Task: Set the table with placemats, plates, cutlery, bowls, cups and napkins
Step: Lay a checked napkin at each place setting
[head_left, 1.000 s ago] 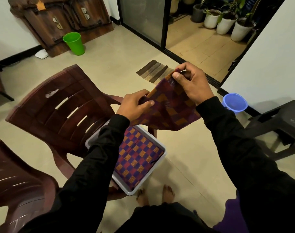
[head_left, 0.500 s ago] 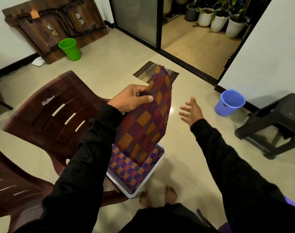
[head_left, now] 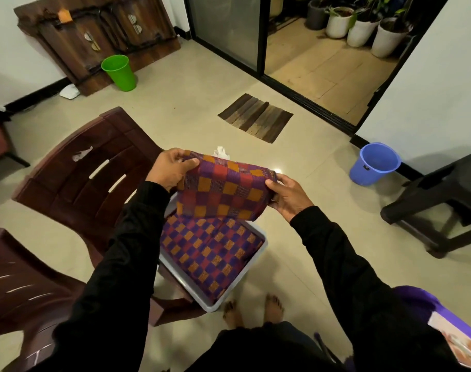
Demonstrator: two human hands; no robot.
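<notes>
From the head view, my left hand [head_left: 171, 169] pinches the upper left corner of a folded checkered placemat [head_left: 223, 193], thumb on its near face and fingers curled behind. My right hand [head_left: 285, 196] pinches the upper right corner the same way, so each grip is closed on the cloth (nothing spread). The placemat hangs between my hands, its lower edge just above a second checkered placemat [head_left: 212, 253] lying in a grey tray [head_left: 210, 304]. That tray rests on a dark red plastic chair [head_left: 76, 178] below and left of my left grip. A blue bucket [head_left: 373, 163] stands on the floor well beyond my right grip.
</notes>
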